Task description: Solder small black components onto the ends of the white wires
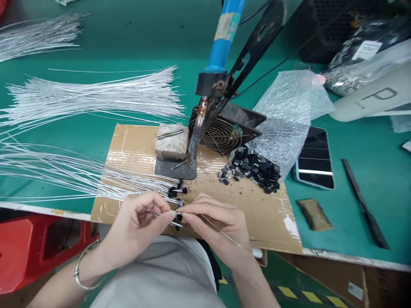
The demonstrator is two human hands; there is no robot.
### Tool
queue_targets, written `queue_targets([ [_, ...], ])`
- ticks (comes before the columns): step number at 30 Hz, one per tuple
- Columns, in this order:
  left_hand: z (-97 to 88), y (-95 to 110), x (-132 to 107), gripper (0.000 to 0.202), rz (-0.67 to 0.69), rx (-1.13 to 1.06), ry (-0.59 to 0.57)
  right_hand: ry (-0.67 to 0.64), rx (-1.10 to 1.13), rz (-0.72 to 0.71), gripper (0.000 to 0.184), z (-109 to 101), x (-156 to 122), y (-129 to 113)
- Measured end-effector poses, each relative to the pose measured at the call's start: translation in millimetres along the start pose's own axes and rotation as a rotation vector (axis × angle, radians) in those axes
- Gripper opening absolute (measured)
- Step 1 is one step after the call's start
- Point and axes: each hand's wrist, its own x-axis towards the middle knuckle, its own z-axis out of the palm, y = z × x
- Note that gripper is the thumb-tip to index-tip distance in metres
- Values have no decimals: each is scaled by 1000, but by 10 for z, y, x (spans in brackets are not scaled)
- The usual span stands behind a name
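My left hand (144, 222) is closed, thumb and fingertips pinching thin white wires close to their ends. Against it, my right hand (218, 222) pinches a thin silvery wire (221, 233) that runs back across its palm side; it looks like solder wire. Both sets of fingertips meet at a small black connector (178, 218), partly hidden by them. Just beyond lie white wires (138, 173) with black connectors (176, 190) on their right ends. A soldering iron (197, 128) with a blue handle hangs tip-down in a stand above a dark plate (189, 171).
Loose black connectors (257, 169) are heaped on the cardboard (250, 214). Behind the iron stands a fan (224, 132); a sponge block (171, 143) sits left of it. More wire bundles (96, 96) lie at left. A phone (314, 158) and a file-like tool (366, 205) are at right.
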Motion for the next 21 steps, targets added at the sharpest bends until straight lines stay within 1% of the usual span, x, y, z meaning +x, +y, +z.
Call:
queue_targets([
  [4,3,-9,1,18,-7,-6,-7,-2,6,-16,21,-3,-7,-26],
  [9,13,-2,20,17,-16,-31,-25,-5,-17,-22,20,-16,-17,-29],
  [14,0,28,23,16,-16,-52,-38,-16,-25,-68,24,-23,-16,-18],
  [21,-5,34,16,15,-19,-39,-43,-67,-57,-109,26,-71,-14,-6],
])
